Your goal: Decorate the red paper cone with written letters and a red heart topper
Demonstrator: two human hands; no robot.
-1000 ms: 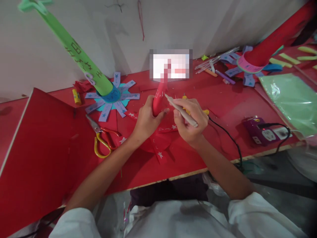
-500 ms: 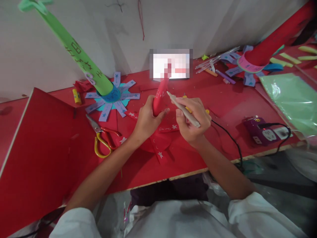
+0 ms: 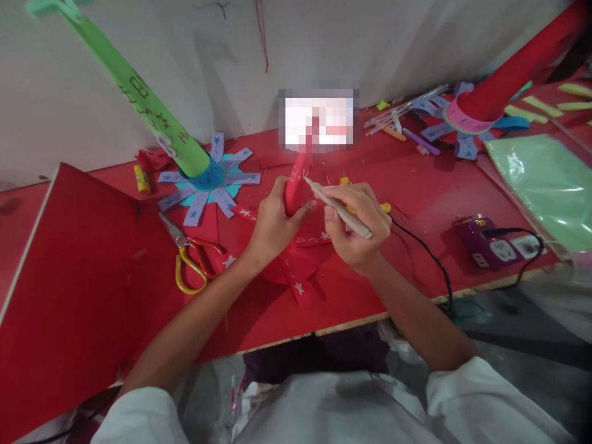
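Head view shows the left hand (image 3: 272,225) wrapped around the lower part of a slim red paper tube (image 3: 296,188) that stands upright on a flat red paper base with white stars (image 3: 296,271), its long axis running up and away from the person toward the wall. The right hand (image 3: 356,228) pinches a pale, slender pen (image 3: 337,208) in a writing grip, and the pen's tip touches the right side of the tube just above the left thumb; the pen slants down and to the right from that contact. The 2 hands sit just beside each other, the left one nearer the tube's foot, the right one to its right. Outward on the red bench (image 3: 416,185), scissors with yellow and red handles (image 3: 189,259) lie to the left, near a tall green paper tube on a base of purple strips (image 3: 185,148). A black cable (image 3: 430,262) runs from behind the right hand toward the bench's front edge, and a purple power socket (image 3: 490,246) sits to the right. A large red tube with a pink band (image 3: 490,92) stands at the far right.
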